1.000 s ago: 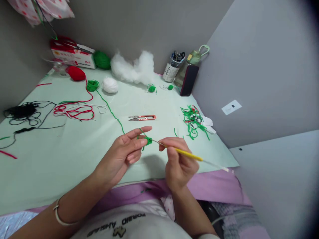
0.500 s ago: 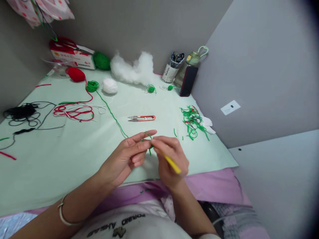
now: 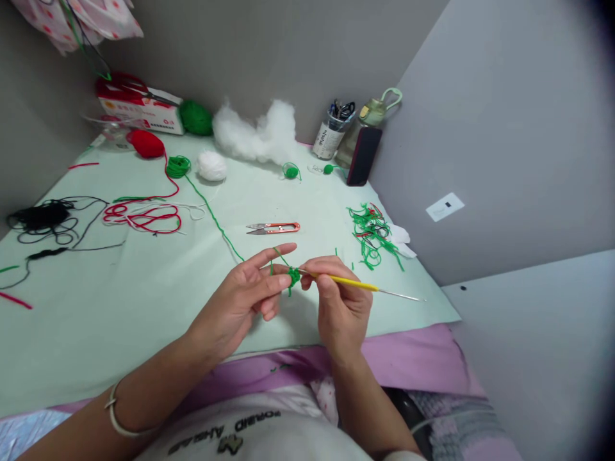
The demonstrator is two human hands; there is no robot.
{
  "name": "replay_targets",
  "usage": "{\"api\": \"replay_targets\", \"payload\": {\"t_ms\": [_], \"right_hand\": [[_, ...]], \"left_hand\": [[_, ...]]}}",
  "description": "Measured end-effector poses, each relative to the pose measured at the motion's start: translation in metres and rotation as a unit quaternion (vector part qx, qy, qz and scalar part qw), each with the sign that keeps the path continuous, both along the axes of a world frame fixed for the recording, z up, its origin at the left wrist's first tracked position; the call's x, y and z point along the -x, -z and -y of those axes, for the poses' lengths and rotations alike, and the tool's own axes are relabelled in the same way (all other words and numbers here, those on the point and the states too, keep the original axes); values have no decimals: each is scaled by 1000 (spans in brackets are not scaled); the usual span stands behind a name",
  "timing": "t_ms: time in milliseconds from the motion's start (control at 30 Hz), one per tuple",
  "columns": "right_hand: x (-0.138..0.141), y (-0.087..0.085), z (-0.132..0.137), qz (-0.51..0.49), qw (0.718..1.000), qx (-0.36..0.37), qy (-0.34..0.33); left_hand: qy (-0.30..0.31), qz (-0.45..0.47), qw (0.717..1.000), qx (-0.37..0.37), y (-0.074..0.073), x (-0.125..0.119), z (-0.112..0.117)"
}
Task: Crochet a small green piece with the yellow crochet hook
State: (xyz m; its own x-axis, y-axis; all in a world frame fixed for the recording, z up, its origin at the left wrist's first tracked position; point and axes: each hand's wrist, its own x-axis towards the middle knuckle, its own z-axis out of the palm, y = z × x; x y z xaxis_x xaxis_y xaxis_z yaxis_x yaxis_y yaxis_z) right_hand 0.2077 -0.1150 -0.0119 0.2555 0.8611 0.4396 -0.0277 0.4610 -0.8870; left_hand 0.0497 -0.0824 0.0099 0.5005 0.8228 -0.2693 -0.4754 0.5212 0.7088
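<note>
Between thumb and fingers, my left hand point(image 3: 247, 288) pinches a small green crochet piece point(image 3: 294, 276), its index finger stretched out with green yarn looped over it. That yarn point(image 3: 218, 224) runs back across the table to a small green skein point(image 3: 179, 166). My right hand point(image 3: 343, 304) is closed around the yellow handle of a crochet hook point(image 3: 355, 282). One tip of the hook meets the green piece; the other metal end points right. Beyond both hands lie orange-handled thread snips point(image 3: 273, 228).
Yarn scraps point(image 3: 372, 237) are heaped at right. A phone point(image 3: 364, 157), bottle point(image 3: 375, 112) and pen cup point(image 3: 329, 134) stand at the back right. White stuffing point(image 3: 254, 131), a white yarn ball point(image 3: 211, 166) and red yarn point(image 3: 147, 144) lie farther back. Black yarn point(image 3: 43, 218) is at left.
My right hand has shifted slightly right and turned, so the crochet hook now lies nearly level, pointing right. The green piece, mostly covered before, now shows between my hands.
</note>
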Motion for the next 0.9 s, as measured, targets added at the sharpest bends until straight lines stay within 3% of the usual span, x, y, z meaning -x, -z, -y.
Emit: {"api": "replay_targets", "payload": {"t_ms": [167,300,500,767,900], "right_hand": [[-9,1,-4,-105,993,60,-7],[-11,0,-6,-162,981,93,-43],[-4,4,0,-38,998,34,-35],[-7,0,1,-74,996,31,-48],[-8,-3,8,44,999,-10,3]], "left_hand": [[29,34,998,55,-3,6,-3],[29,19,999,23,-1,5,-2],[-30,-86,992,-82,6,0,3],[-34,-115,989,-92,5,4,1],[-51,-157,977,-132,5,7,3]]}}
